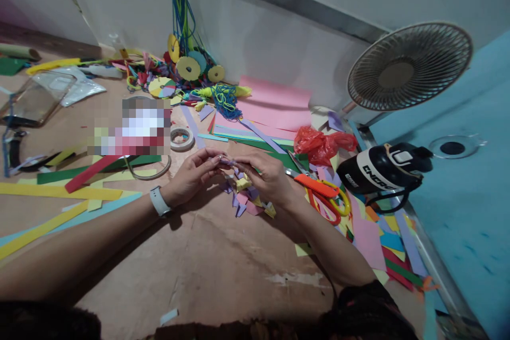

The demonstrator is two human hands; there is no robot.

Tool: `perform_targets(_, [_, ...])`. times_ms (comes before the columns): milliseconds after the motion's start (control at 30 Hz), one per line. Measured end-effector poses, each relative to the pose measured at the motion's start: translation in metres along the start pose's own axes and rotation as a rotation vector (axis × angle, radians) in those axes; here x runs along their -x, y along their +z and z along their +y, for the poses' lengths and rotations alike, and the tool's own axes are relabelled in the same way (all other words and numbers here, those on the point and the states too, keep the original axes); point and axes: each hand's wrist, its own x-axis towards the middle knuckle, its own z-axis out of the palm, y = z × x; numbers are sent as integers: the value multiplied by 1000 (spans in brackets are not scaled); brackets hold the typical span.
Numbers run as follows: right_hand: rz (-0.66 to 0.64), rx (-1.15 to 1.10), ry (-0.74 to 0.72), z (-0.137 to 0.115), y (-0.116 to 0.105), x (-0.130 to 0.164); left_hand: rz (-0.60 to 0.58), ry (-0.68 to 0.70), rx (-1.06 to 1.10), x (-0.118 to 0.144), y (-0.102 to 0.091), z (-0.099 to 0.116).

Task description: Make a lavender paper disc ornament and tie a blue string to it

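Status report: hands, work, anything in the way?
Left hand and right hand pinching purple paper. Folded pieces bunched just below. Cutter close by right hand, seemingly not blocking.

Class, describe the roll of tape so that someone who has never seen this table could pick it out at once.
On the wooden table, find the left hand, the one with a pale watch at its wrist. Just beyond that hand lies the roll of tape. It is a thick, pale ring, unlike the thin hoop and flat paper strips nearby.
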Motion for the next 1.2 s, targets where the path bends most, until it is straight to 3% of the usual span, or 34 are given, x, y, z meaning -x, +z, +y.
perform_targets(533, [-27, 5, 66, 0, -2, -2, -28, -37, -12, 0, -1, 1])
perform_targets(1200, [-54, 87, 38, -9, -2, -1, -11, -34, -51, -2, -4, -2])
